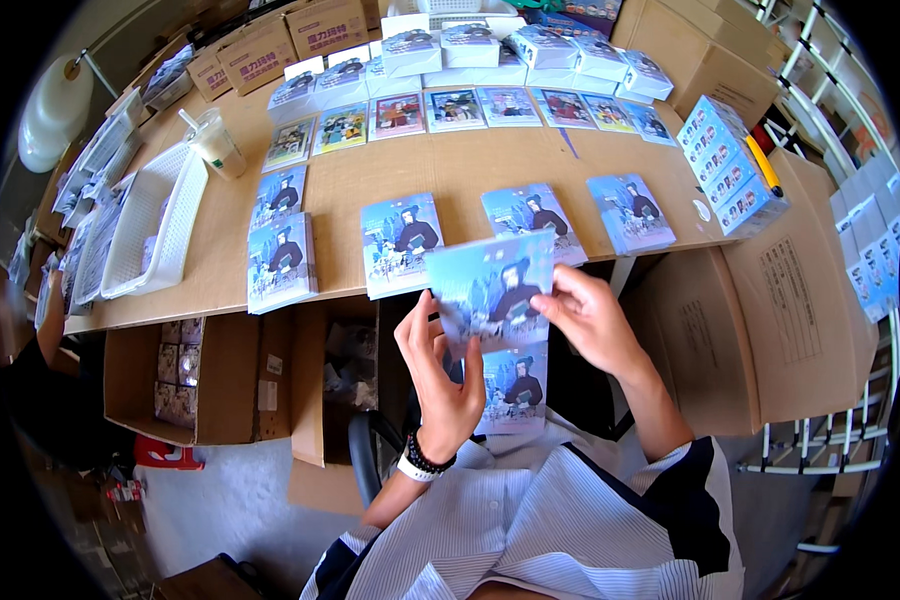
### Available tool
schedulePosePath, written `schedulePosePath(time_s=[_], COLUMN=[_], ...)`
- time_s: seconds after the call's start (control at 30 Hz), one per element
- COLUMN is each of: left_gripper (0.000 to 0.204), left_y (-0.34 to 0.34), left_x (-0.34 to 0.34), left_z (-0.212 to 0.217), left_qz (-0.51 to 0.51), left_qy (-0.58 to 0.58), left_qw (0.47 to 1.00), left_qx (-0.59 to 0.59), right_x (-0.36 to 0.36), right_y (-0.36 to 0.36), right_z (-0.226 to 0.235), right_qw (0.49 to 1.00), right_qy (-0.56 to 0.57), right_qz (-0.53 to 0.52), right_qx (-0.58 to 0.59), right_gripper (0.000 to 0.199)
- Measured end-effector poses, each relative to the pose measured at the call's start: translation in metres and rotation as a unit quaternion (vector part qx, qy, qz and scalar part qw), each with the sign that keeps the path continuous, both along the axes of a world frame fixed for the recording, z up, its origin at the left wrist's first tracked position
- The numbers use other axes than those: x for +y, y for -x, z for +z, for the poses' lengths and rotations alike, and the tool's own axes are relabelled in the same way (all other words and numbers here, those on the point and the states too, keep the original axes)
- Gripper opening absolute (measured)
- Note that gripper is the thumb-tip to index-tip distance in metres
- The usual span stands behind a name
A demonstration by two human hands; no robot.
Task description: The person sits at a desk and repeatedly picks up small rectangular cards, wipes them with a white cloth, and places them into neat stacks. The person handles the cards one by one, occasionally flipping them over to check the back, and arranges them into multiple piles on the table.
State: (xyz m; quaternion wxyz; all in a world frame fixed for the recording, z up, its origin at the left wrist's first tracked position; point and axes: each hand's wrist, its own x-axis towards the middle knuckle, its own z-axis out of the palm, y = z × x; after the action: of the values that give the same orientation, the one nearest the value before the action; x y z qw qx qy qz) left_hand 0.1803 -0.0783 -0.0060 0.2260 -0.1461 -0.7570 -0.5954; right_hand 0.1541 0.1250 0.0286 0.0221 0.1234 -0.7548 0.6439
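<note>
My left hand [440, 375] grips a stack of blue picture cards [515, 390] held upright over my lap. My right hand [592, 318] pinches the right edge of one blue card [490, 285], lifted off the top of that stack and tilted toward the table. Both hands hover just in front of the near edge of the cardboard-covered table [450, 165]. Several piles of matching blue cards lie along that edge, the closest being one pile [400, 243] to the left of the lifted card and another pile [535, 215] right behind it.
A white plastic basket [155, 225] and an iced drink cup [217, 143] stand at the table's left. Rows of varied cards and small white boxes [470, 48] fill the far side. Cardboard cartons [790, 300] sit at right; open cartons [205, 375] lie under the table.
</note>
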Motion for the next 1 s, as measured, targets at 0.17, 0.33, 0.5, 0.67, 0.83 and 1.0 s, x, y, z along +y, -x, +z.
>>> schedulePosePath(time_s=[0.17, 0.33, 0.5, 0.67, 0.83, 1.0], left_gripper=[0.049, 0.043, 0.054, 0.061, 0.065, 0.067], left_y=[0.004, -0.001, -0.012, -0.012, -0.008, -0.008], left_x=[-0.003, -0.004, 0.0, 0.002, 0.005, 0.008], left_z=[0.004, -0.013, -0.042, -0.046, -0.043, -0.047], left_qz=[-0.058, -0.159, -0.158, -0.145, -0.147, -0.149], left_qy=[0.093, 0.269, 0.374, 0.399, 0.391, 0.391], left_qw=[0.994, 0.949, 0.912, 0.904, 0.907, 0.907], left_qx=[0.007, -0.047, -0.054, -0.053, -0.048, -0.05], right_x=[0.024, 0.048, 0.122, 0.276, 0.368, 0.368], right_y=[0.053, 0.143, 0.188, 0.187, 0.158, 0.139], right_z=[0.028, 0.017, 0.008, -0.004, -0.028, -0.033], right_qw=[0.996, 0.99, 0.967, 0.935, 0.883, 0.886], right_qy=[0.043, 0.041, 0.005, -0.06, -0.056, -0.007], right_qz=[-0.069, -0.13, -0.248, -0.349, -0.465, -0.464], right_qx=[0.026, 0.046, 0.061, 0.027, 0.002, -0.016], right_gripper=[0.018, 0.018, 0.022, 0.034, 0.042, 0.043])
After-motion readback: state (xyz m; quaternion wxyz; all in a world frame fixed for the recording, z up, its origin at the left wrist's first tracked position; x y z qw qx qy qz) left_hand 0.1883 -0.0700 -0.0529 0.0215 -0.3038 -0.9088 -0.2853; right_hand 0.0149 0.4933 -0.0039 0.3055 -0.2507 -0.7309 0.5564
